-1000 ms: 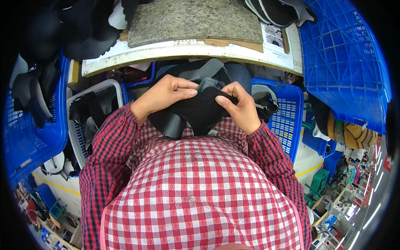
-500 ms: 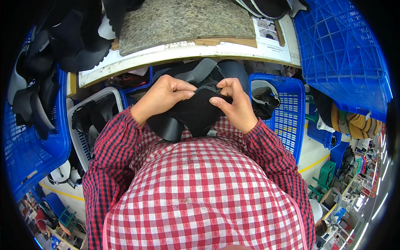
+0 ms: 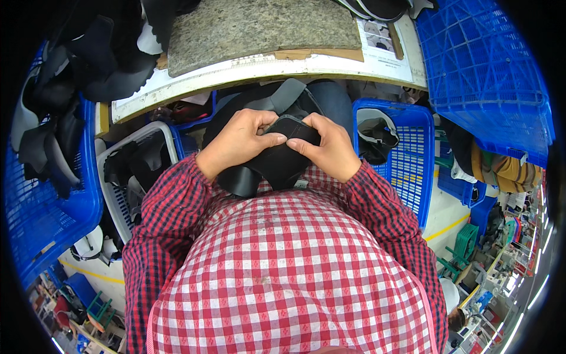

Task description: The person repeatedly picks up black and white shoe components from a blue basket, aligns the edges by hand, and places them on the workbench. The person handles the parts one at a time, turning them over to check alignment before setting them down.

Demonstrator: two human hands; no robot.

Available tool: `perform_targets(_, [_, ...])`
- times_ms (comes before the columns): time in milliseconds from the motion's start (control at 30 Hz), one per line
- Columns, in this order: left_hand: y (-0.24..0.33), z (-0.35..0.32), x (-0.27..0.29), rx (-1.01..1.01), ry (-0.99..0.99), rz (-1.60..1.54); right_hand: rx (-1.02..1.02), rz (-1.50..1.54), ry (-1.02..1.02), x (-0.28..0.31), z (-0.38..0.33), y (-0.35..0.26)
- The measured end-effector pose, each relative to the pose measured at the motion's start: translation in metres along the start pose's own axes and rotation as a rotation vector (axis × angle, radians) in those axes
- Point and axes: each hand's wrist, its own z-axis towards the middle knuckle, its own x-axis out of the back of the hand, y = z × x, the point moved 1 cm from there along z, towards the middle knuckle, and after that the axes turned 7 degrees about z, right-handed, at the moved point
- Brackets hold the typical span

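Hands meet over one workpiece. Left hand [image 3: 239,138] and right hand [image 3: 330,144] both grip a black, curved piece of soft shoe-upper material [image 3: 282,162], fingers curled and thumbs pressed on its upper edge, held against the red-and-white checked shirt [image 3: 283,265]. Workpiece sits just below the edge of the pale workbench [image 3: 265,65], which carries a grey speckled felt pad [image 3: 259,26]. Left of the workpiece stands a white slotted plastic basket [image 3: 115,200] holding dark parts; right of it, a blue slotted plastic basket [image 3: 407,165].
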Motion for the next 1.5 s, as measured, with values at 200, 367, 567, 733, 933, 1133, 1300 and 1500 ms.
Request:
perform_targets(200, [0.005, -0.035, -0.002, 0.038, 0.09, -0.105, -0.115, 0.094, -0.07, 0.001, 0.006, -0.021])
perform_targets(367, [0.019, -0.05, -0.022, 0.001, 0.277, -0.389, 0.36, -0.254, 0.027, 0.037, 0.005, -0.058])
perform_targets(567, [0.021, -0.02, 0.017, 0.028, 0.051, -0.243, 0.203, -0.266, -0.041, 0.03, 0.011, -0.048])
perform_targets(733, [0.047, 0.016, 0.054, 0.028, -0.246, -0.205, 0.179, -0.223, -0.126, 0.021, 0.008, -0.044])
perform_targets(933, [0.065, 0.018, 0.061, -0.013, -0.382, 0.007, 0.239, -0.305, -0.135, 0.018, 0.012, -0.045])
perform_targets(1133, [0.06, 0.008, 0.054, 0.071, -0.281, -0.003, 0.281, -0.305, -0.064, 0.01, 0.013, -0.041])
perform_targets(1300, [0.057, 0.003, 0.051, 0.112, -0.232, -0.072, 0.276, -0.322, -0.024, 0.008, 0.015, -0.04])
perform_targets(1500, [0.067, -0.005, 0.054, -0.069, -0.221, 0.082, 0.215, -0.253, -0.05, 0.007, 0.019, -0.032])
